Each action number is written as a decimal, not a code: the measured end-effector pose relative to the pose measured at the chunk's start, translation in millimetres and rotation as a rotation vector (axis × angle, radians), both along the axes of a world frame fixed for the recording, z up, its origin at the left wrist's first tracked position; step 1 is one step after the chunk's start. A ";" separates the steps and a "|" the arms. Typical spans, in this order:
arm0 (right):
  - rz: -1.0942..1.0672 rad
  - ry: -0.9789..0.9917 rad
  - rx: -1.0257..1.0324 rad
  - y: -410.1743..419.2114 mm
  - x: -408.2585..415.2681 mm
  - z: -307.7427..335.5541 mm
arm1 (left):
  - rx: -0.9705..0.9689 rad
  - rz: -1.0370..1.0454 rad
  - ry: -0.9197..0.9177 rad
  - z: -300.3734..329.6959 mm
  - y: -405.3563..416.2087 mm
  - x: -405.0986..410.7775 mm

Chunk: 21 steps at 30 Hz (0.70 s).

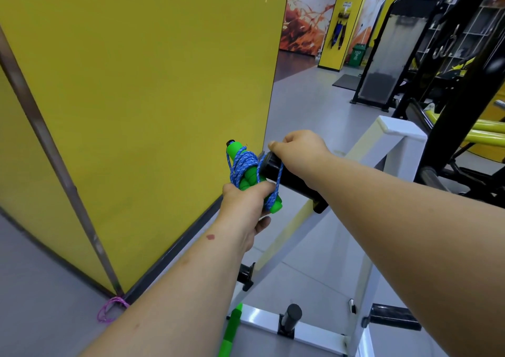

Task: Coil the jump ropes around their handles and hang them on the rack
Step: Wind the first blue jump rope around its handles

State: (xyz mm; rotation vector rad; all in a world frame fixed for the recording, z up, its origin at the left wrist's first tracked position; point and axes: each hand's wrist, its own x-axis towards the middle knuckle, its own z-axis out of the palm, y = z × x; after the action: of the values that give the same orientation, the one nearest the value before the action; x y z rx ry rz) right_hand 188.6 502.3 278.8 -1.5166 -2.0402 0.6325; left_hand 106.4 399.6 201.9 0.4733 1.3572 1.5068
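Seemingly mid-hang, the left hand (247,206) clamps the green handles (247,176), their long axis tilted up-left, just left of the black peg (289,176). A blue rope (243,165) loop already crosses the peg's end. The right hand (300,144), nearer the peg, pinches something there; what cannot be told.
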 end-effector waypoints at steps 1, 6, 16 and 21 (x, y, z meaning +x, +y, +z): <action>0.003 0.000 -0.002 0.2 0.2 -0.2 | 0.005 -0.012 -0.016 -0.1 -0.8 -0.3; -0.057 -0.024 -0.016 1.3 -2.0 -0.8 | 0.054 -0.008 -0.084 -0.4 -2.2 -2.8; -0.148 -0.010 -0.047 -1.0 -2.4 1.9 | -0.011 -0.057 -0.025 -1.7 6.9 -1.0; -0.144 -0.009 -0.052 -2.5 -0.6 2.4 | -0.040 -0.091 -0.035 -6.0 5.7 2.4</action>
State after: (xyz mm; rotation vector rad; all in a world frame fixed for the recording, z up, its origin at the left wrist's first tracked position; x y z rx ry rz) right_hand 188.0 499.8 281.2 -1.6813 -1.9144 0.6266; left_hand 108.8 405.4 195.9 0.4750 1.3186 1.4054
